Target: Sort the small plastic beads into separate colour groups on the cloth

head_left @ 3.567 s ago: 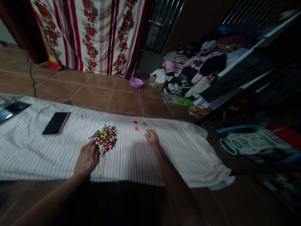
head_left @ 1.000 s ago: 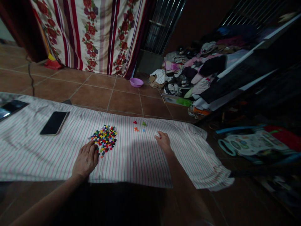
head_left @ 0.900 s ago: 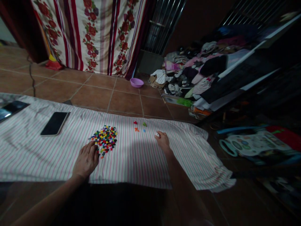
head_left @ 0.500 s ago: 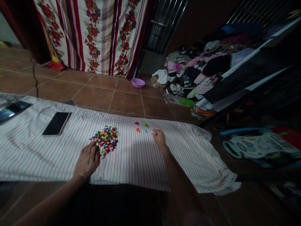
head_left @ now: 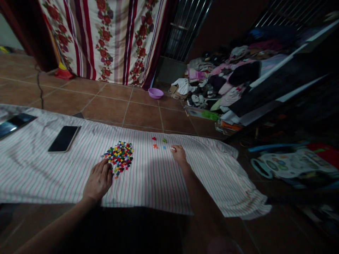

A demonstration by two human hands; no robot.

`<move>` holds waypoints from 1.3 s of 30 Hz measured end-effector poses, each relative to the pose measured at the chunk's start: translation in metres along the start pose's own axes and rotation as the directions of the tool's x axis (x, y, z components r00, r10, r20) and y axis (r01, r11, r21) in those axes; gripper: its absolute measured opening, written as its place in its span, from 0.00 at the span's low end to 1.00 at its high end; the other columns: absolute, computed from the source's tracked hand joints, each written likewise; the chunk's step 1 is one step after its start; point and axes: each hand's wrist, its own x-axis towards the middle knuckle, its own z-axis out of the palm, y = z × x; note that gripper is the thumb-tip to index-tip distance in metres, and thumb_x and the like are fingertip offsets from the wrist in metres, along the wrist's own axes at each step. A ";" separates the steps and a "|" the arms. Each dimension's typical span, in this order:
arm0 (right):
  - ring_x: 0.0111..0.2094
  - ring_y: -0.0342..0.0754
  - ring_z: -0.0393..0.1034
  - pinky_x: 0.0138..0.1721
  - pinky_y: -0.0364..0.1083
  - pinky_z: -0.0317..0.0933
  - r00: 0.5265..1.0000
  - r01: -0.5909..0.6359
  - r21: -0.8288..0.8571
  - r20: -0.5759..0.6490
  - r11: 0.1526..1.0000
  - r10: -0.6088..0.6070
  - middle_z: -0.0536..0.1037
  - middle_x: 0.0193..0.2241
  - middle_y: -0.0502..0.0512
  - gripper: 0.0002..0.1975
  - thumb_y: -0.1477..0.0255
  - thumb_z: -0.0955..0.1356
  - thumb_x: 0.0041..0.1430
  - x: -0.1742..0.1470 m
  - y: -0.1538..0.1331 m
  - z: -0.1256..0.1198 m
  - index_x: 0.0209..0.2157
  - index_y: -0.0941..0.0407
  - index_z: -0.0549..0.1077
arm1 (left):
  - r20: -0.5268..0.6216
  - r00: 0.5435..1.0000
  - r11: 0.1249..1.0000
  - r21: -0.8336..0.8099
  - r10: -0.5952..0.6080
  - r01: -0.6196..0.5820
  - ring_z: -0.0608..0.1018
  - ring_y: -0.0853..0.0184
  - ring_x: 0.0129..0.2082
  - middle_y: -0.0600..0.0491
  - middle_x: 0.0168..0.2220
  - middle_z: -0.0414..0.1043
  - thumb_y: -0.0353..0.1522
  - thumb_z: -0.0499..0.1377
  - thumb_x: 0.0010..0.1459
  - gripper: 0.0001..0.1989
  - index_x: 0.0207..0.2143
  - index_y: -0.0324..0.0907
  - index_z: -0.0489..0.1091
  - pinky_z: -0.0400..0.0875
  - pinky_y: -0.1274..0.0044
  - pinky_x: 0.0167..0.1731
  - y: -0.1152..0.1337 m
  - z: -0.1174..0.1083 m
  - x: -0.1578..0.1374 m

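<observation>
Head view: blue piece (head_left: 164,147) is down! Seen in the right hand's (head_left: 179,155) fingers moments ago, it now lies on the cloth (head_left: 153,180) near orange piece (head_left: 155,146), green piece (head_left: 164,140) and red piece (head_left: 154,138), making four apart from the pile (head_left: 120,154). Right grip's pinched narrow just beside; can't tell on what. Left hand (head_left: 97,180) rests at the pile's edge, grip unclear.

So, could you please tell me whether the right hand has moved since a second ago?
Yes, the right hand has moved left, nearer the small blue piece.
</observation>
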 end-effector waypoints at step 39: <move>0.29 0.46 0.69 0.37 0.45 0.63 0.999 -0.015 0.041 -0.035 0.999 0.016 0.76 0.30 0.54 0.08 0.72 0.64 0.49 0.007 -0.008 0.001 0.30 0.57 0.74 | -0.006 1.000 0.999 -0.026 -0.028 0.028 0.69 0.55 0.54 0.39 0.49 0.69 0.31 0.48 0.62 0.10 0.43 0.39 0.63 0.66 0.61 0.51 0.000 0.002 0.000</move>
